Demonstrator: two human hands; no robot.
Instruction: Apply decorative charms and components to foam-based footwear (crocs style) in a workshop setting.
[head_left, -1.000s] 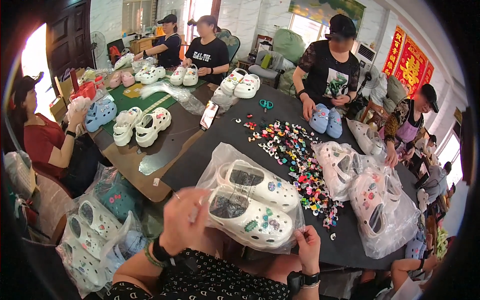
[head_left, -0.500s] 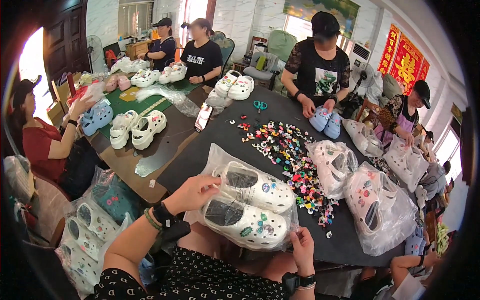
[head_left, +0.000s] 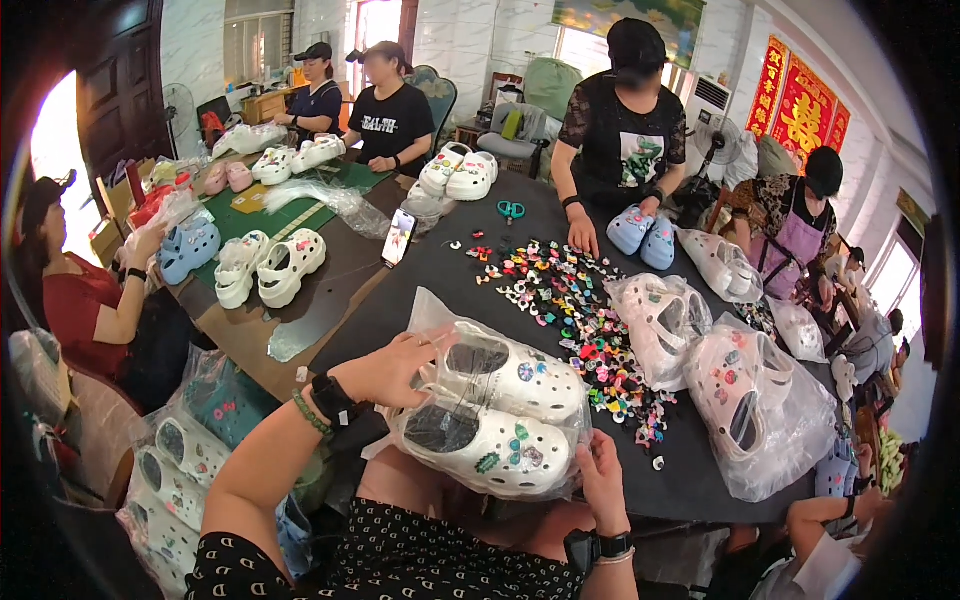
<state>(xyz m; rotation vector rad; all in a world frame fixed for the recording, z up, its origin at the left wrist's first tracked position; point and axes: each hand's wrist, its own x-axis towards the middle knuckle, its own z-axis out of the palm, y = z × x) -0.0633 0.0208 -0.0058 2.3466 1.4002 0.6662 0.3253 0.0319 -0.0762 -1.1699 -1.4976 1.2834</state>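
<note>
- Our left hand [head_left: 392,368] and right hand [head_left: 603,479] grip the bag of 2 white clogs [head_left: 497,414] at the surface [head_left: 440,280] edge.
- Charms [head_left: 570,310] crowd just beyond.

A bagged pair of clogs [head_left: 495,415] sits at the lower centre of the frame, at the near edge of the table [head_left: 440,290], with the left hand [head_left: 395,365] on its left side and the right hand [head_left: 605,480] at its lower right corner. Right of it, a spread of small shoe charms [head_left: 575,320] runs from the centre up toward a pair of scissors [head_left: 511,209]. Further right lie two more bagged pairs [head_left: 700,360]. A phone [head_left: 398,238] stands left of the charms, and loose clog pairs [head_left: 268,268] lie in the left of the frame. Bags of clogs [head_left: 175,480] sit below the table edge at lower left. People sit around the table's far and side edges.
</note>
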